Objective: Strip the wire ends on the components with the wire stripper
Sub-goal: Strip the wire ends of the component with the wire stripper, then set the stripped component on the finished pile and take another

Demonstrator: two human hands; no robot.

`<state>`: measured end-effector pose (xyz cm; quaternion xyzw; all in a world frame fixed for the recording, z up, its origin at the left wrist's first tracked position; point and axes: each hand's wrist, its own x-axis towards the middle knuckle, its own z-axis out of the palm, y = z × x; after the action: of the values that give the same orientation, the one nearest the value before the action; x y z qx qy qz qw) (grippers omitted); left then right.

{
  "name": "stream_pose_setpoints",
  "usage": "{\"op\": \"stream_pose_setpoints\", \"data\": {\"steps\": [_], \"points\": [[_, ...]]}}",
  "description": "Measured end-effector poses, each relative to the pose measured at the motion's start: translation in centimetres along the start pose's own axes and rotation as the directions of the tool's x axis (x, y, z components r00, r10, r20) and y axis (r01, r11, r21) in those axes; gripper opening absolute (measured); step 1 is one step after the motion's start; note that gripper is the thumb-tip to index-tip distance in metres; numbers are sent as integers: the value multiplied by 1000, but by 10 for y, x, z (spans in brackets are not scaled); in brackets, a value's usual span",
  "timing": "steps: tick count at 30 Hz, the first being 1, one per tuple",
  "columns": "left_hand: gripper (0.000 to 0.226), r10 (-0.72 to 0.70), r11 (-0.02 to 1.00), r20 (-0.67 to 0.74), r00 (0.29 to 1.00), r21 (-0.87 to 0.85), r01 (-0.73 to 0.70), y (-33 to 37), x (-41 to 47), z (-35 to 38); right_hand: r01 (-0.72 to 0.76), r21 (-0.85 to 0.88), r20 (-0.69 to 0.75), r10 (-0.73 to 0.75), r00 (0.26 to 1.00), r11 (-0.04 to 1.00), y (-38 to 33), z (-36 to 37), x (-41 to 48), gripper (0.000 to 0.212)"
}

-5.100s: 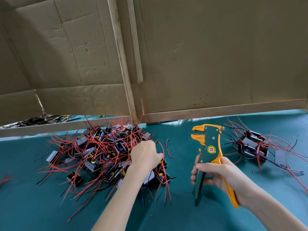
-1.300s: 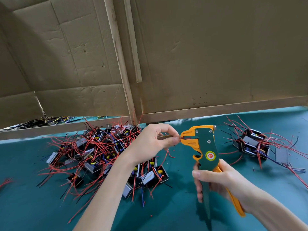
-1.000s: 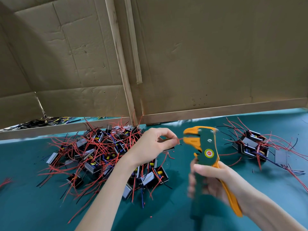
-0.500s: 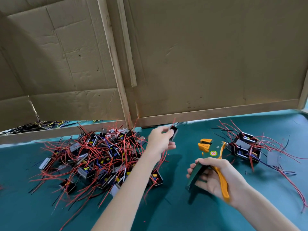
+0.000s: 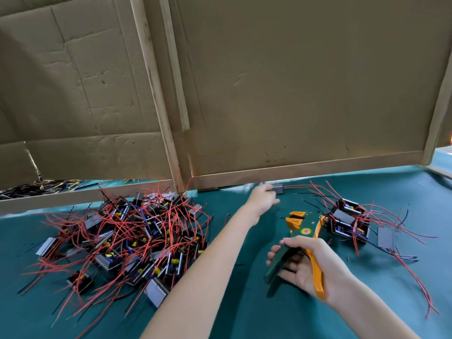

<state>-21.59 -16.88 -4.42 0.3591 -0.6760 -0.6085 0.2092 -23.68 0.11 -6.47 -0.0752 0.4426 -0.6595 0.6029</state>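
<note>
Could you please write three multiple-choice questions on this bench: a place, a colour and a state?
1. Where does the larger pile of components lie? A. left of both arms B. right of both arms C. on the cardboard
2. What colours is the wire stripper? A. blue and white B. green and orange C. all black
3. What does the right hand do? A. rests flat B. grips the stripper's handles C. hangs empty
Answers: 1 A, it lies left on the teal table; 2 B, green body, orange handle; 3 B, fingers curl round the handles.
</note>
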Motion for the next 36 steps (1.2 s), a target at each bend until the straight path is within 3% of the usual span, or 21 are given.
{"op": "stream_pose_setpoints", "data": {"steps": [4, 6, 8, 9, 12, 15, 17, 20, 25, 29, 33, 36], "points": [[39, -19, 999, -203, 979, 40, 28, -9, -9, -24, -11, 1, 11, 11, 1000, 1000, 1, 1, -1, 4], [38, -9, 994, -190, 982, 108, 30, -8, -19, -34, -17, -13, 19, 17, 1000, 1000, 1, 2, -2, 5], [39, 29, 945, -121, 992, 328, 13, -1, -36, -45, -30, -22, 23, 30, 999, 999, 0, 2, -1, 6], [39, 54, 873, -89, 995, 489, -4, 4, -46, -52, -36, -23, 25, 36, 999, 999, 0, 2, -1, 6], [28, 92, 512, -75, 993, 859, 17, 12, -80, -74, -41, -22, 21, 42, 999, 999, 0, 3, -1, 7], [34, -159, 287, -71, 985, 951, 114, 12, -113, -91, -37, -28, 23, 38, 999, 999, 1, 3, -1, 7], [38, -303, 249, -20, 953, 963, 100, 5, -125, -94, -35, -39, 27, 36, 999, 999, 1, 2, 0, 7], [23, -258, 279, 40, 965, 960, 35, -7, -130, -96, -29, -54, 35, 31, 999, 998, 1, 2, 0, 7], [8, -68, 338, -2, 998, 941, 25, -20, -129, -96, -31, -44, 44, 33, 998, 999, 1, 0, 0, 6], [12, 40, 519, -4, 999, 855, -17, -21, -127, -99, -34, -28, 64, 36, 997, 999, 0, -1, 0, 17], [19, 211, 720, -206, 955, 694, -10, -19, -126, -100, -39, -15, 60, 40, 997, 999, -1, -1, 1, 16], [18, 147, 865, -330, 933, 499, 40, -25, -126, -94, -42, -12, 60, 43, 997, 999, -1, -1, 2, 19]]}}
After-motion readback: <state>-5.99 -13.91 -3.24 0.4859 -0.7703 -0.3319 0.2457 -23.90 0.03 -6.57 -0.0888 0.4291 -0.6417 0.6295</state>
